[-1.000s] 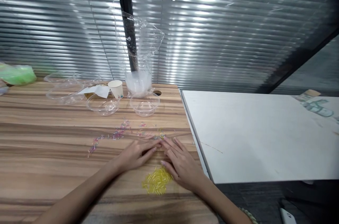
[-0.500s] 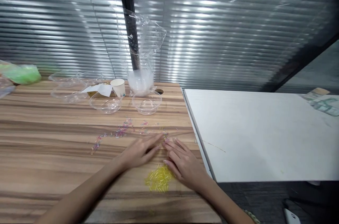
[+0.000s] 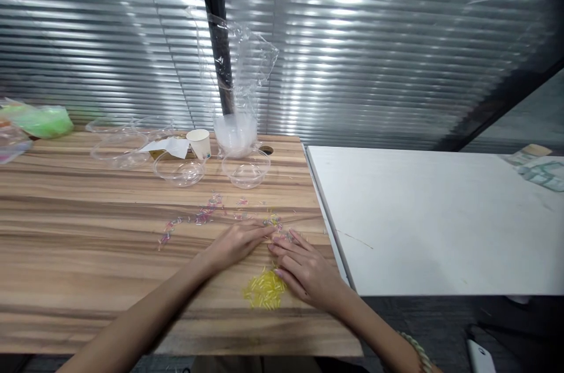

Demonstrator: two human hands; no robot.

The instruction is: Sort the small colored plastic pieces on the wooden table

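Note:
A pile of yellow tube beads (image 3: 265, 291) lies on the wooden table near its front right corner. My left hand (image 3: 238, 245) rests low on the wood beyond the pile, fingers stretched toward a small group of mixed beads (image 3: 273, 221). My right hand (image 3: 308, 272) lies nearly flat with its fingers extended, its thumb close to the yellow pile. The fingertips of both hands almost meet at the mixed beads, and some beads there are hidden by the fingers. Pink and purple beads (image 3: 207, 211) trail across the table to the left.
Clear plastic bowls (image 3: 247, 174) and a paper cup (image 3: 199, 144) stand along the back, beside a clear bag of stacked bowls (image 3: 235, 132). Green packaging (image 3: 46, 121) is at far left. A white table (image 3: 432, 220) adjoins on the right, across a narrow gap.
Both hands stay near the same spot, with the right fingers drawn slightly back toward me. More mixed beads show beyond the fingertips. The view has shifted a little.

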